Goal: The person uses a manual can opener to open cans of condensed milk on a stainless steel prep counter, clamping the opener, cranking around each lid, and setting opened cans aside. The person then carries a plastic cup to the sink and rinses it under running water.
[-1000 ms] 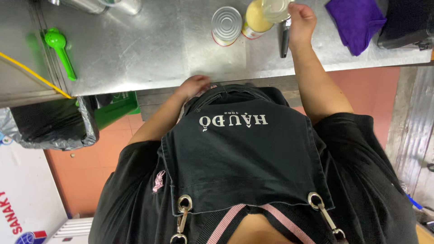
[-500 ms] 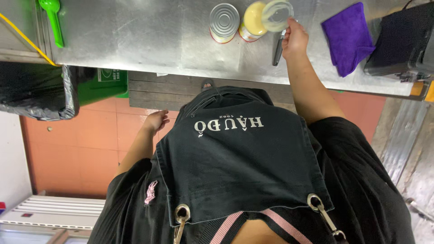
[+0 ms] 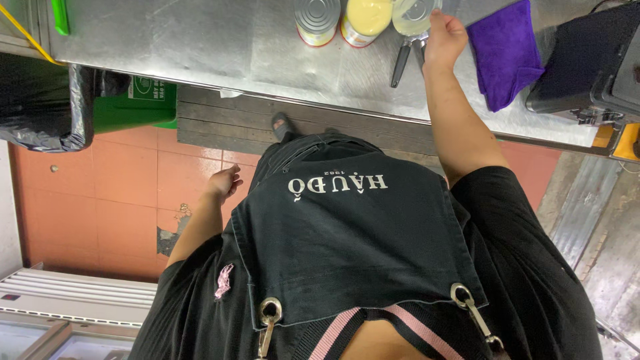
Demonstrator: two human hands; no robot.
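On the far left, well away from my fingers, I see a green utensil (image 3: 60,15) lying on the steel desk (image 3: 200,53), and below the desk edge a bin with a black bag (image 3: 47,107) beside a green container (image 3: 137,107). They stand there out of the working zone, I think, so that waste goes down without crossing the desk.

My left hand (image 3: 223,185) hangs free beside my black apron (image 3: 347,247), over the orange tiled floor (image 3: 127,180). Its fingers are loosely apart and hold nothing; it touches no object.

Further to the right, on the desk, stand a closed silver can (image 3: 317,19) and an open can with pale yellow content (image 3: 365,20), just to the left of my right fingers, near enough to reach easily.

My right hand (image 3: 443,40) is stretched forward, and its fingers are closed on the rim of a clear cup (image 3: 413,15) with a pale liquid. The cup is upright on the desk, probably held so that it does not tip. Just below the fingers lies a dark-handled tool (image 3: 403,61); I cannot tell what kind. Right of the fingers lies a purple cloth (image 3: 505,53), then a black machine (image 3: 587,60).
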